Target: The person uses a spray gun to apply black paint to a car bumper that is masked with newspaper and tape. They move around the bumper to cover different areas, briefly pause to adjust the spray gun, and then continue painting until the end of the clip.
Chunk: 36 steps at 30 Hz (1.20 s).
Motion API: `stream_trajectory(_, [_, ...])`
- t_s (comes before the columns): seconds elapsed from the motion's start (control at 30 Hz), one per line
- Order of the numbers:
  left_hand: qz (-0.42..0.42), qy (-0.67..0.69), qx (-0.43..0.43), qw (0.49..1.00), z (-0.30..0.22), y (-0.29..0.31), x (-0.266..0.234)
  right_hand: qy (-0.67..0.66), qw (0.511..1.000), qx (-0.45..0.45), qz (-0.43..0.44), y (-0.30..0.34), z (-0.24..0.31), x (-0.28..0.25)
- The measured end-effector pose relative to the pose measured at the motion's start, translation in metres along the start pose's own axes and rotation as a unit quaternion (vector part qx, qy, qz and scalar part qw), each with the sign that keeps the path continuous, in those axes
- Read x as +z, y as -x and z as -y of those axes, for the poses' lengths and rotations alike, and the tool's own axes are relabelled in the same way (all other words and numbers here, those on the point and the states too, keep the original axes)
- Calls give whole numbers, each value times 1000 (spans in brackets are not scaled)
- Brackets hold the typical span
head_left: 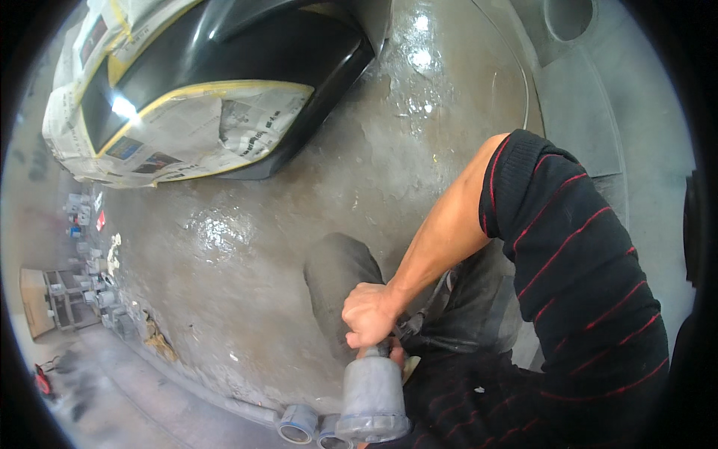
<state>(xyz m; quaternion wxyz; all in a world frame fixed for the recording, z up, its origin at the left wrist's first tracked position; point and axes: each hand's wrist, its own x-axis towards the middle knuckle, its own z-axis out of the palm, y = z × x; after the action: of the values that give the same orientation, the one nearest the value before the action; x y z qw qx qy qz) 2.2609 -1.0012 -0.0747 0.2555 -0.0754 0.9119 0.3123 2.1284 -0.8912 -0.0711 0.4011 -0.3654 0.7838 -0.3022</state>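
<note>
Toward lower centre: spray gun with grey cup [374, 391], right hand [370, 313] curled tight around its neck end; left hand [396, 352] mostly hidden, can't tell its grip. Probably rigid, cup-heavy, smooth, maybe slippery; best held by handle or neck, not cup. Floor [224, 292] glossy, wet-looking; newspaper-masked black panel [269, 49] upper left; small containers [97, 295] far left.

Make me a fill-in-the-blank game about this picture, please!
1. The big shiny panel is ____.
2. The tape edging the printed paper is ____.
3. The dark sleeve is striped with ____.
4. The cup just below the right hand in the picture is ____.

Missing words: black; yellow; red; gray.
</note>
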Motion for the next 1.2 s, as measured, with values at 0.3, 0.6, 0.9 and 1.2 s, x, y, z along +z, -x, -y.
stream_trajectory(0.3, [17,-106,-14,994,-19,-9,-11,-36,999,-9,-4,-10,-18,12])
stream_trajectory(0.6, [25,-225,-6,974,-62,-15,-30,109,981,119,110,-1,-9,-47])
stream_trajectory(0.9, [7,-11,149,989,-36,-21,19,0,921,324,215,27,-27,-65])
stream_trajectory(1.2, [58,197,172,963,-25,-23,36,25,894,398,202,60,11,-75])
